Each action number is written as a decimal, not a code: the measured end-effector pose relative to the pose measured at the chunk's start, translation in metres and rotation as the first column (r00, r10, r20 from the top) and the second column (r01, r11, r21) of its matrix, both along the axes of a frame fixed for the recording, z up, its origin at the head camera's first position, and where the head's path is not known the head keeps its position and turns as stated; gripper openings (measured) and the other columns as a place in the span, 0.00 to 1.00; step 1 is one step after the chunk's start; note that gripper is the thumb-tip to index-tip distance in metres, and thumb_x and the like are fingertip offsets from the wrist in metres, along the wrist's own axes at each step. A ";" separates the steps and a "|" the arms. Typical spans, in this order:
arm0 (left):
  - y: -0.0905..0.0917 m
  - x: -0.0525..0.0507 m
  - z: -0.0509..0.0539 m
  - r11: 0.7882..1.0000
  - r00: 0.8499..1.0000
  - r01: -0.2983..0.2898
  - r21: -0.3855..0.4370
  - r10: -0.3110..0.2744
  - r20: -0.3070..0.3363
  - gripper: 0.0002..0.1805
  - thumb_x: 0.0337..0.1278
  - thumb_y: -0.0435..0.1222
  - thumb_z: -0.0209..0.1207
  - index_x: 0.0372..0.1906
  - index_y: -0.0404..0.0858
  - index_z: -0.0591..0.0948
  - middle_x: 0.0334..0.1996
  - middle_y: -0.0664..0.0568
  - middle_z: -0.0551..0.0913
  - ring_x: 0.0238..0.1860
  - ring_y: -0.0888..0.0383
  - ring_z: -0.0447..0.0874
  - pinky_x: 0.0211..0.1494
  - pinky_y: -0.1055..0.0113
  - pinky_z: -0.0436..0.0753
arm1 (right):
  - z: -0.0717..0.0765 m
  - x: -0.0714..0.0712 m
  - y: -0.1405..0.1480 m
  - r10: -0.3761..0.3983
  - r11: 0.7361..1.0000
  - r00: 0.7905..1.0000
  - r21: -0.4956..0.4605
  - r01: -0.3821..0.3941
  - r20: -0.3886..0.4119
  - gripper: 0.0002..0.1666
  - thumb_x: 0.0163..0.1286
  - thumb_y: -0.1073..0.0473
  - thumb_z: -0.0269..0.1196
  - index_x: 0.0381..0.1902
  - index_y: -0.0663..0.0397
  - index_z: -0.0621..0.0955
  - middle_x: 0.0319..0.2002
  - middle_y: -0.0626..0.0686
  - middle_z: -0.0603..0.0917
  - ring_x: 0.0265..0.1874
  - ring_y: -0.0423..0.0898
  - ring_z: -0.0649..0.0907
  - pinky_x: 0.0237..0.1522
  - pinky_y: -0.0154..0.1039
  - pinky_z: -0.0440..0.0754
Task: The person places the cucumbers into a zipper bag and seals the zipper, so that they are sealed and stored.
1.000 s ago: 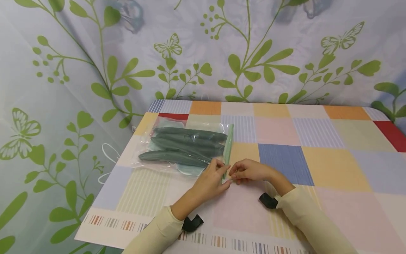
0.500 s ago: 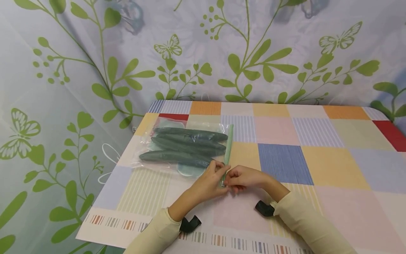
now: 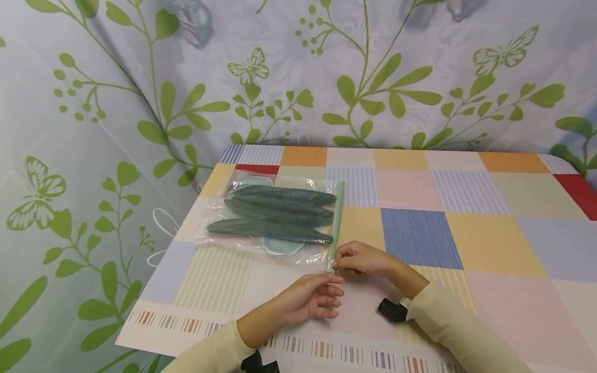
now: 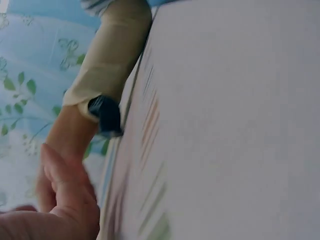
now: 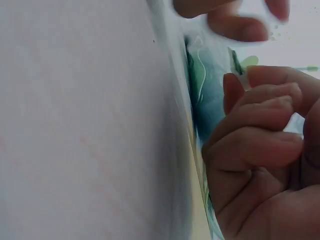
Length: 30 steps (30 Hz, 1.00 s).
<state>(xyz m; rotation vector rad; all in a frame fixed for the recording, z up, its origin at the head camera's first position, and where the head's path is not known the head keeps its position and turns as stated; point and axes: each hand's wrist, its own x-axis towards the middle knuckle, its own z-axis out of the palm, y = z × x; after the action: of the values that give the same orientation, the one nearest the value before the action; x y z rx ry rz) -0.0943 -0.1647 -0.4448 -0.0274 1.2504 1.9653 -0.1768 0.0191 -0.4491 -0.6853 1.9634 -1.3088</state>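
A clear plastic zip bag (image 3: pixel 247 248) lies flat on the table, with three long dark green cucumbers (image 3: pixel 275 229) inside. Its green zip strip (image 3: pixel 338 217) runs along the right edge. My right hand (image 3: pixel 364 258) pinches the near end of that strip between thumb and fingertip; the right wrist view shows the pinch of the right hand (image 5: pixel 255 150), with the other fingers curled. Just in front of the bag's near corner, my left hand (image 3: pixel 310 300) is held with loosely spread fingers and nothing in them. In the left wrist view, part of a hand (image 4: pixel 65 200) is blurred.
A patchwork-patterned cloth covers the table (image 3: pixel 466 300). Behind and to the left hangs a leaf-printed curtain (image 3: pixel 289 67). Black wrist mounts (image 3: pixel 393 310) sit at both cuffs. The table's left edge lies close beyond the bag.
My left hand has let go of the zip strip and moved back toward the near edge, its fingers spreading. My right hand has come to the strip's near end and pinches it.
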 end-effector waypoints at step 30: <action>0.025 -0.011 -0.014 0.979 0.979 -0.202 -0.029 0.202 -0.004 0.15 0.66 0.40 0.44 0.42 0.33 0.76 0.19 0.60 0.70 0.18 0.69 0.72 0.22 0.78 0.75 | -0.001 -0.002 0.010 -0.129 0.987 0.969 -0.068 0.146 0.209 0.11 0.59 0.61 0.55 0.18 0.53 0.70 0.07 0.41 0.62 0.08 0.35 0.65 0.11 0.28 0.61</action>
<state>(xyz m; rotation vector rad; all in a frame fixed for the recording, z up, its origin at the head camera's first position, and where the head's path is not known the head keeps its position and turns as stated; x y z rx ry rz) -0.1050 -0.1396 -0.4592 -0.1745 1.3202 2.1197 -0.1786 0.0295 -0.4505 -0.4390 1.8253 -1.4895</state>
